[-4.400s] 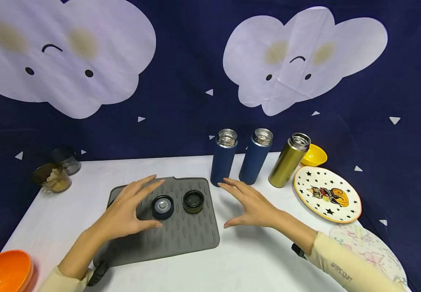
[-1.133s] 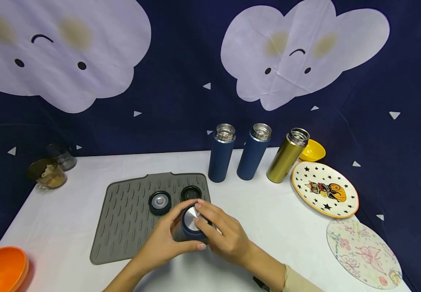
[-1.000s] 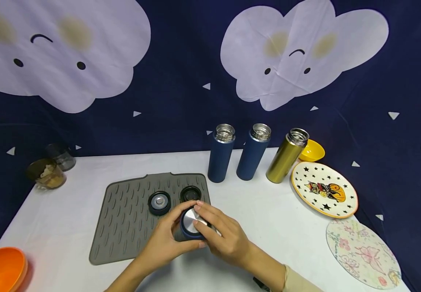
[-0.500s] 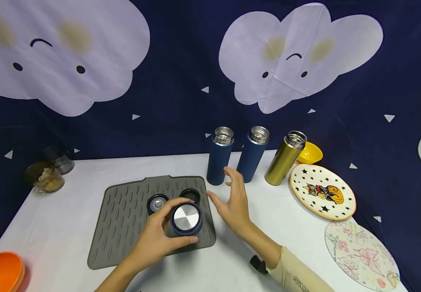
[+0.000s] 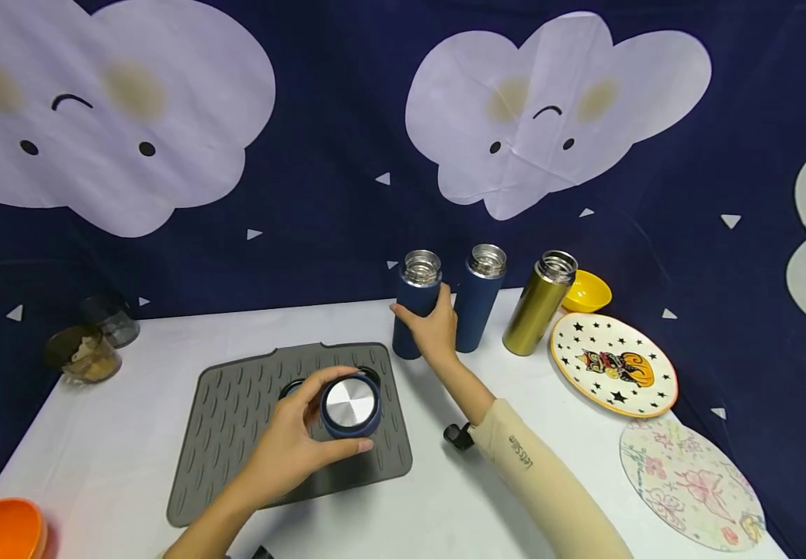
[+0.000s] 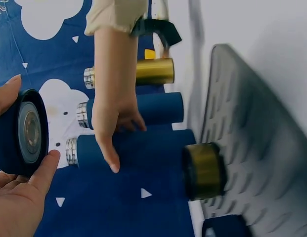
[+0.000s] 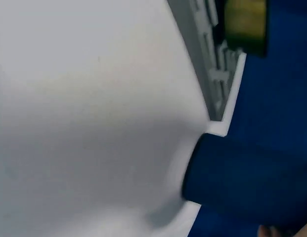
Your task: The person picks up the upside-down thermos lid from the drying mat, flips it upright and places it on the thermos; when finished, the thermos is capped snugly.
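In the head view, the cream right sleeve (image 5: pixel 546 485) bore the dark lettering "LetsSlim"; the script on the round mat (image 5: pixel 693 485) was too small to read. The right grip (image 5: pixel 436 330) was stretched forward, thumb and fingers spread to either side of the leftmost blue bottle (image 5: pixel 418 297); whether they pressed on it could not be told. That bottle stood upright on the white desk (image 5: pixel 95 442), its steel mouth threaded and open. The left grip (image 5: pixel 287 442), thumb opposite curved fingers, held a blue lid (image 5: pixel 350 404) with a brushed-metal top over the grey ribbed pad (image 5: pixel 228 442).

In the left wrist view, that lid showed its ringed grey underside, and a gold-banded lid (image 6: pixel 206 170) sat on the pad.

In the blurred right wrist view, a smooth blue bottle's base met the desk, a fingertip (image 7: pixel 263 231) near it.
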Tool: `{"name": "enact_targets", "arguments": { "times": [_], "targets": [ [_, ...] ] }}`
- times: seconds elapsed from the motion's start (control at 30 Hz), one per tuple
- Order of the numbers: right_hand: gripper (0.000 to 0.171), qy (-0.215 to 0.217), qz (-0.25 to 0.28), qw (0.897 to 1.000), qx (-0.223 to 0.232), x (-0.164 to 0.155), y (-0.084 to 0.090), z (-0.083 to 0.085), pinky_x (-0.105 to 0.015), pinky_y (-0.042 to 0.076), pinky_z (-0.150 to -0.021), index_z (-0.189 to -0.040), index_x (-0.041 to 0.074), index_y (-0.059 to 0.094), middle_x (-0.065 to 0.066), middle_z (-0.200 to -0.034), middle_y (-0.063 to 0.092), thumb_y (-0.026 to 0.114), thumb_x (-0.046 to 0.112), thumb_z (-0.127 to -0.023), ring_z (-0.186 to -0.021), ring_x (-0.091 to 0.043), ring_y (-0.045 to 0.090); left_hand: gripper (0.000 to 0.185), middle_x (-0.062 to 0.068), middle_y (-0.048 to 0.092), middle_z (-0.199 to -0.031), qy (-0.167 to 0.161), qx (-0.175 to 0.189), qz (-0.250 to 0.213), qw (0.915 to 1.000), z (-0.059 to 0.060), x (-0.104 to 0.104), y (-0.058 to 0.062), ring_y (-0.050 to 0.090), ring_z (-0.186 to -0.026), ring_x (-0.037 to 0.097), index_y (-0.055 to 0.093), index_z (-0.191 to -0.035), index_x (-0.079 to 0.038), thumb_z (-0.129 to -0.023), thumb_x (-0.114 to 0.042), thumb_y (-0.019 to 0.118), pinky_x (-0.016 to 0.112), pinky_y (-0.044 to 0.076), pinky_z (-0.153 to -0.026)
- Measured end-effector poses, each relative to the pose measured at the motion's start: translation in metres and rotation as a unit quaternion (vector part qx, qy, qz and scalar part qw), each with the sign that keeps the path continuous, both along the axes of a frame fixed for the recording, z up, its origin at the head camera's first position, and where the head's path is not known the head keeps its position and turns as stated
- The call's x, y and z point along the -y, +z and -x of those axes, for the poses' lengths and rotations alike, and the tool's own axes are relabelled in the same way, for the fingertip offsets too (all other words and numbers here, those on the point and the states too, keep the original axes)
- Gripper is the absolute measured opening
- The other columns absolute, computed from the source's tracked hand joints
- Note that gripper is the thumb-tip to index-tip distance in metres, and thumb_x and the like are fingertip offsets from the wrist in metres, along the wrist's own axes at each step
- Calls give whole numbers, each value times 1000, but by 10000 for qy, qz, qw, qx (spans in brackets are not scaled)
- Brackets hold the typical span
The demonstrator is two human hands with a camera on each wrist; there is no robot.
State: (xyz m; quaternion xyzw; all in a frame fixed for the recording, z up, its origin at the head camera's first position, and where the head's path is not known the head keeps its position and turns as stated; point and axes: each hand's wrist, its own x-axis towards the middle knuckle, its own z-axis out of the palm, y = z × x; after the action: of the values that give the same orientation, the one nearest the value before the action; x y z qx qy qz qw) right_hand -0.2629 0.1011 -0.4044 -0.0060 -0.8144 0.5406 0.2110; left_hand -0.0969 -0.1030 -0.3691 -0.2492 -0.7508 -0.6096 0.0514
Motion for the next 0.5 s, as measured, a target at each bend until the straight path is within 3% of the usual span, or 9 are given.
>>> {"name": "enact_targets", "arguments": {
  "times": [0.1, 0.3, 0.5],
  "targets": [
    [77, 45, 67, 9999, 69, -9, 7, -19, -52, 49, -96, -132, 6, 48, -17, -123, 64, 88, 32, -72, -112, -36, 63, 77, 5, 59, -133, -28, -53, 56, 10000, 9, -4, 12, 59, -119, 15, 51, -138, -19, -71, -12, 90, 23, 49, -101],
    [74, 506, 181, 9982, 257, -29, 15, -78, -51, 51, -95, -133, 10, 48, -12, -126, 63, 88, 27, -73, -114, -31, 63, 77, 6, 59, -130, -164, -249, -51, 9995, 34, -15, 38, 59, -116, 18, 52, -138, -12, -71, -4, 88, 23, 49, -99],
    [79, 811, 216, 9953, 482, -44, 13, -120, -51, 49, -96, -141, 17, 46, -7, -130, 62, 87, 22, -74, -117, -28, 60, 77, 8, 58, -131, -419, -117, -202, 9988, 50, -36, 52, 59, -117, 22, 51, -140, -12, -72, -2, 87, 27, 49, -100]
  ]
}}
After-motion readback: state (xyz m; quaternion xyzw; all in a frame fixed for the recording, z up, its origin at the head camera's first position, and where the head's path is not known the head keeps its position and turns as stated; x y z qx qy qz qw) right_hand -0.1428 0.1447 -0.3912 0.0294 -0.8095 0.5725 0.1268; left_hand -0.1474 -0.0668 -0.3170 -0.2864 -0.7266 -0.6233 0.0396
